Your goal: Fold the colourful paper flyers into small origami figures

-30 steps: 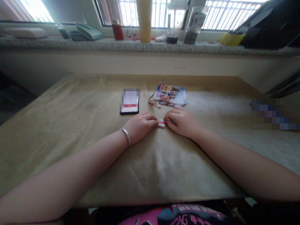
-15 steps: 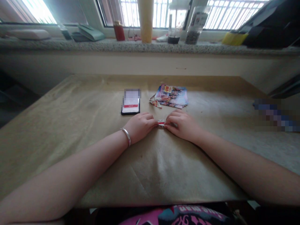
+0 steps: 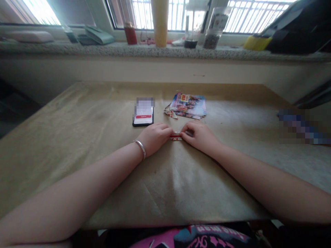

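Note:
A small folded strip of printed paper, white with red, lies low over the table between my hands. My left hand, with a silver bangle at the wrist, pinches its left end. At the right end, the thumb and fingers of my right hand are closed on the same strip. My fingertips hide both ends of it. Just beyond lies a stack of colourful printed leaflets, with a folded paper piece at its left corner.
A phone with a lit screen lies beyond my left hand. The brown-covered table reaches back to a wall below a granite windowsill that bears bottles and other items. A blurred-out object is at the right edge.
The paper strip has been turned or pressed flatter, and more of its white and red face shows. My right fingers have curled in more. The leaflets and phone stay put.

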`<control>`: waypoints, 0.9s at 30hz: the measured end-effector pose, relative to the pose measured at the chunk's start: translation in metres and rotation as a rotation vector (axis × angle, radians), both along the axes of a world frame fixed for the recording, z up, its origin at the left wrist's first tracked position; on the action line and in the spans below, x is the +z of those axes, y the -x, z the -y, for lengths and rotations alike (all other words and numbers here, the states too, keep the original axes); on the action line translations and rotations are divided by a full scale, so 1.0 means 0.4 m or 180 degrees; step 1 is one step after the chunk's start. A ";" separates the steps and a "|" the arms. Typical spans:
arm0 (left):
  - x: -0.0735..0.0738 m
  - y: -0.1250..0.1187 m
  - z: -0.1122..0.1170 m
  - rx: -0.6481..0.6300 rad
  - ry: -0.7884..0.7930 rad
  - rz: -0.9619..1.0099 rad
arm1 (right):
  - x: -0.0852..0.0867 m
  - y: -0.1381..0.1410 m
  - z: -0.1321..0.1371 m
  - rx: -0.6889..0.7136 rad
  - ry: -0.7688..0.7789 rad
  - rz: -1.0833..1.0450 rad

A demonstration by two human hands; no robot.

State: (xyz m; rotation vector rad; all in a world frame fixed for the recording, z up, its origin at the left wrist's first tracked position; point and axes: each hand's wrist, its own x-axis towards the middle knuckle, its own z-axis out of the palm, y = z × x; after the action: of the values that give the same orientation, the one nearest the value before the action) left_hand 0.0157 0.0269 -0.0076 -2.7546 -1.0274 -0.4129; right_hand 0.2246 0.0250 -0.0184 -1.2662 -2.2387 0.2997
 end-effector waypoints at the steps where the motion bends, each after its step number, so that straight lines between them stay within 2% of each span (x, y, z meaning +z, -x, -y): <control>1: 0.000 0.000 -0.002 -0.0007 0.0011 0.0013 | 0.001 0.001 0.000 -0.0053 0.0008 -0.0032; 10: -0.011 0.002 -0.008 -0.0099 0.0091 0.0191 | -0.005 -0.001 -0.003 0.0006 -0.0187 -0.0011; 17: -0.009 0.003 -0.007 -0.0150 0.0159 0.0208 | -0.005 -0.001 0.000 0.0235 -0.0235 -0.0147; 27: -0.010 -0.001 0.002 -0.0197 0.0103 0.0406 | 0.006 -0.006 0.015 0.0491 -0.0487 0.0331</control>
State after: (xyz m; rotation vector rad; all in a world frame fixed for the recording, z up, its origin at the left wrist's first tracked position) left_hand 0.0163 0.0262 -0.0116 -2.8262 -0.9869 -0.5935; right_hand 0.2270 0.0189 -0.0159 -1.0540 -2.4026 0.1185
